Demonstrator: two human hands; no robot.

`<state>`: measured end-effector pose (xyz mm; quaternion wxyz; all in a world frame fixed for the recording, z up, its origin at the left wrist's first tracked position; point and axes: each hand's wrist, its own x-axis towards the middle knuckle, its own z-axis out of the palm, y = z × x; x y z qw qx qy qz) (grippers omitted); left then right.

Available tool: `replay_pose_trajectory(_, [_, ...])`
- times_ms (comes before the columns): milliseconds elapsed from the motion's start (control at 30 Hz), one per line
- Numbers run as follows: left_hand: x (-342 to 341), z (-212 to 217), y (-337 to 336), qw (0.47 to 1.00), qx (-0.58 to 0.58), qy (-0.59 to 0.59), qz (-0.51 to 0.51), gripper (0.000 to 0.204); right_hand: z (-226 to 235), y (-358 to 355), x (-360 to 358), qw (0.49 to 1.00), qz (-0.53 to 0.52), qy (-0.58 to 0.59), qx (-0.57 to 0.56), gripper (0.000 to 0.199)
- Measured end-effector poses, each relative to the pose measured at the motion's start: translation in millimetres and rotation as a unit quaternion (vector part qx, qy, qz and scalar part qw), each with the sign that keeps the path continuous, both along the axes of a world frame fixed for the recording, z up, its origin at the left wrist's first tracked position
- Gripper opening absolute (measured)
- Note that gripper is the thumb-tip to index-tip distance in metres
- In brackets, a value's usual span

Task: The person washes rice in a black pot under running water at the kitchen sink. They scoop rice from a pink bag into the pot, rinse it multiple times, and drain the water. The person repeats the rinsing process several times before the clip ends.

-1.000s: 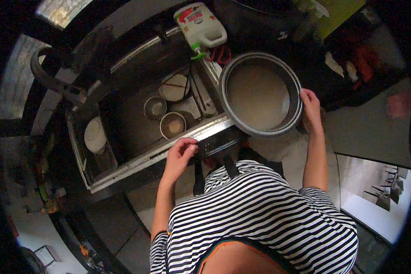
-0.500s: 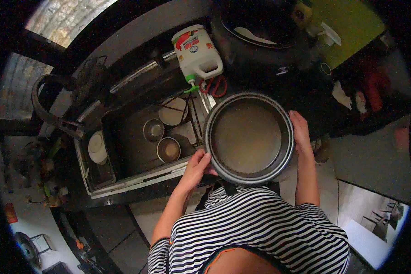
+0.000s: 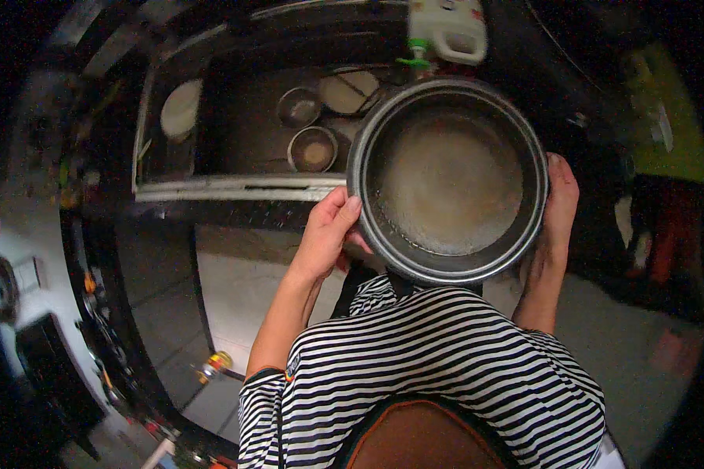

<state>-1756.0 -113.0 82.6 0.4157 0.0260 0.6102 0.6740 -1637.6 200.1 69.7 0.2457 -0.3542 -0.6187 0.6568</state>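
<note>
Hands clamped on opposite rims, left hand (image 3: 326, 234) at nine o'clock, right hand (image 3: 559, 205) at three, keeping wide pot (image 3: 448, 178) level beside sink (image 3: 235, 187).

A person seen from above wears a short-sleeved top (image 3: 446, 367) with narrow horizontal stripes in dark navy or black and white. The left sleeve (image 3: 270, 399) ends above the elbow in a dark cuff edged with a thin line of orange and green. Both forearms are bare, with no watch or bracelet visible. The left hand (image 3: 328, 234) and right hand (image 3: 559, 207) wear no gloves or rings.
</note>
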Motion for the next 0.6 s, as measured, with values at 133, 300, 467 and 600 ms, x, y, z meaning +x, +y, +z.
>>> replay_pose_trajectory(133, [23,5,-52,0.995,0.037,0.028,0.085,0.023,18,-44,-29,0.995,0.091,0.021,0.023,0.025])
replay_pose_trajectory(300, [98,33,-133,0.977,0.045,0.023,0.208,0.021,35,-112,-41,0.974,0.225,0.033,0.014,0.026])
replay_pose_trajectory(467, [163,50,-275,0.941,0.044,0.027,0.335,0.022,31,-266,-56,0.944,0.326,0.007,0.046,0.028])
replay_pose_trajectory(600, [245,73,-376,0.887,0.023,0.021,0.46,0.024,29,-397,-60,0.876,0.475,-0.005,0.076,0.029])
